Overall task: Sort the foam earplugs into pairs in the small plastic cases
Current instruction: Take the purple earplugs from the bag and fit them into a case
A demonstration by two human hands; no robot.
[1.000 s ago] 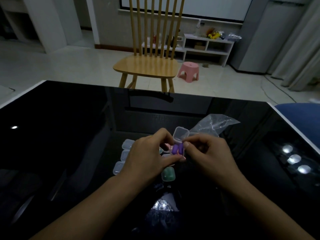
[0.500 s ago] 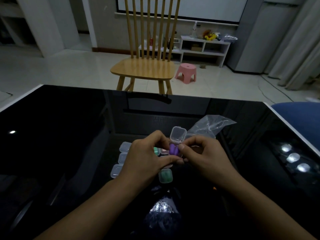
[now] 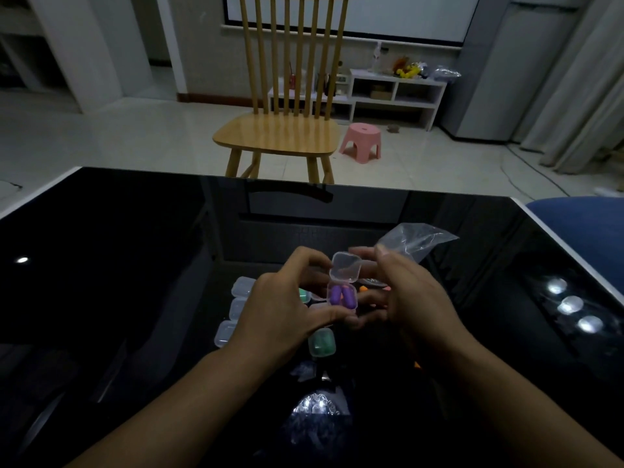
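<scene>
Holding a small clear plastic case (image 3: 341, 295) above the middle of the glossy black table (image 3: 111, 265), left hand (image 3: 287, 312) curling thumb and fingers round its near and left edges. Showing inside it two purple foam earplugs (image 3: 340, 295), rounded and matte, lying side by side. Standing up from the far edge, the hinged lid (image 3: 345, 271), square with rounded corners, see-through. Hovering just right of the case, right hand (image 3: 413, 295) with fingers loosely bent, forefinger reaching toward the lid; touching or apart cannot be told. Resting on the table under the hands: three frosted closed cases (image 3: 233, 310) in a column at the left, a closed case with green plugs (image 3: 321, 342) nearer, orange plugs (image 3: 366, 289) partly hidden beyond the right hand. Lying crumpled at the far right of the hands, a thin clear plastic bag (image 3: 418, 241). Standing past the table's far edge, a slatted wooden chair (image 3: 280, 133) and a pink plastic stool (image 3: 361, 141)
</scene>
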